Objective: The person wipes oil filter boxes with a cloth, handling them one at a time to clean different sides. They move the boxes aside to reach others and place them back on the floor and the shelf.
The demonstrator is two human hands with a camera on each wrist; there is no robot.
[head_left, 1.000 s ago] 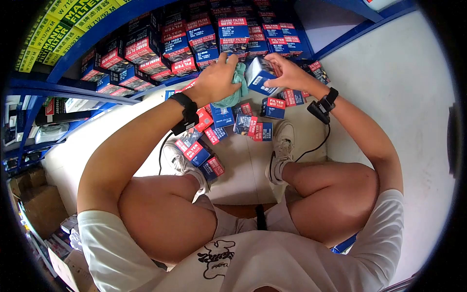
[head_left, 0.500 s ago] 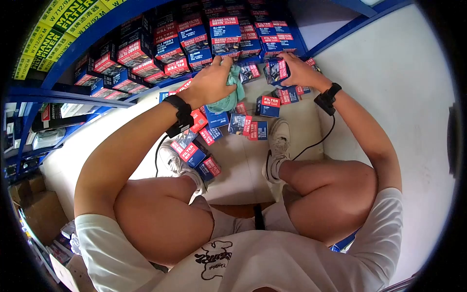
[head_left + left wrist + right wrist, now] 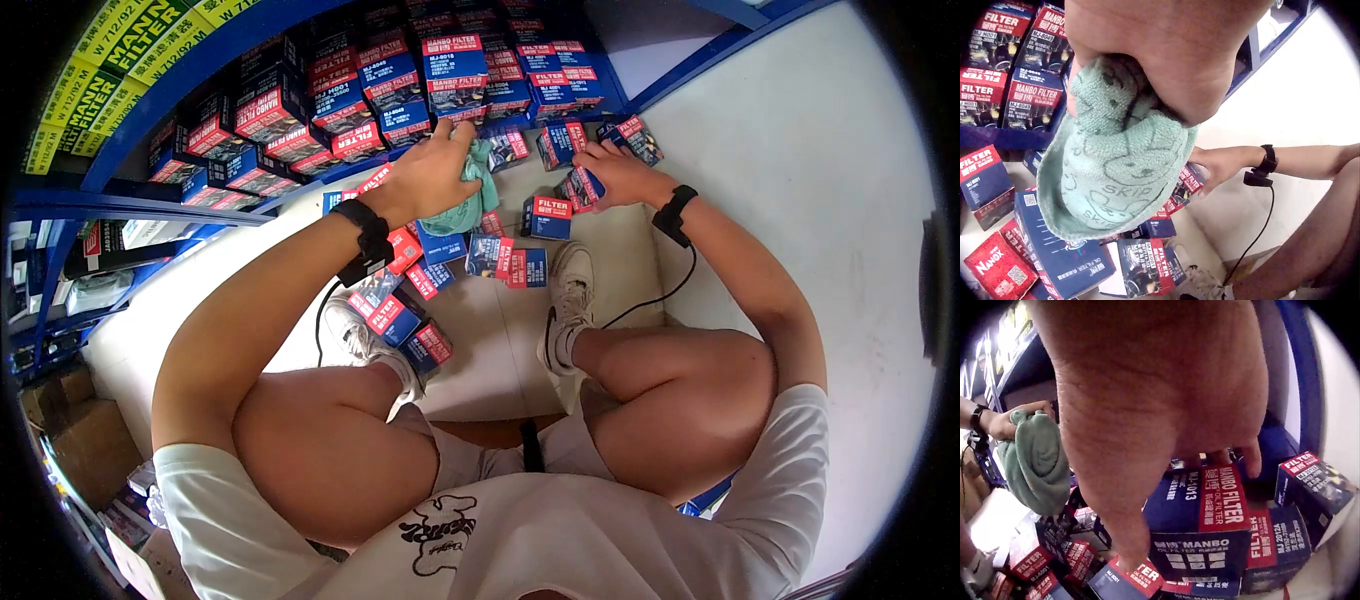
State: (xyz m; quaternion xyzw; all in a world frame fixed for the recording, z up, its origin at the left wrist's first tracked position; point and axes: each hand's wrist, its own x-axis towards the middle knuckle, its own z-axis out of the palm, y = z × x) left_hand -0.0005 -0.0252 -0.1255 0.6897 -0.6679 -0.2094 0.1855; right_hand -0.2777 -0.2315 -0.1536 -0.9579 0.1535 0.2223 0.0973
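My left hand [image 3: 432, 175] holds a bunched green cloth [image 3: 1116, 181] printed with dark outlines, which hangs below the palm above several filter boxes. Over on the right, my right hand [image 3: 625, 178] grips a blue and red oil filter box [image 3: 578, 190], its thumb and fingers on opposite sides. Seen from the right wrist, that box [image 3: 1200, 512] has a red band and white lettering, and my palm covers much of its upper part. Just behind it stands another filter box [image 3: 562, 146], and a further box [image 3: 635, 140] leans to the right.
A blue shelf packed with stacked filter boxes [image 3: 455, 75] runs along the back, with yellow-green boxes [image 3: 120, 65] at upper left. More boxes lie on the floor between the white shoes [image 3: 572, 290], including a tilted one [image 3: 388, 312]. A white wall [image 3: 800, 220] borders the right side.
My right hand carried a box over to the right and let go of it near the shelf. It then came lower, onto another box. The left hand keeps the cloth almost in place.
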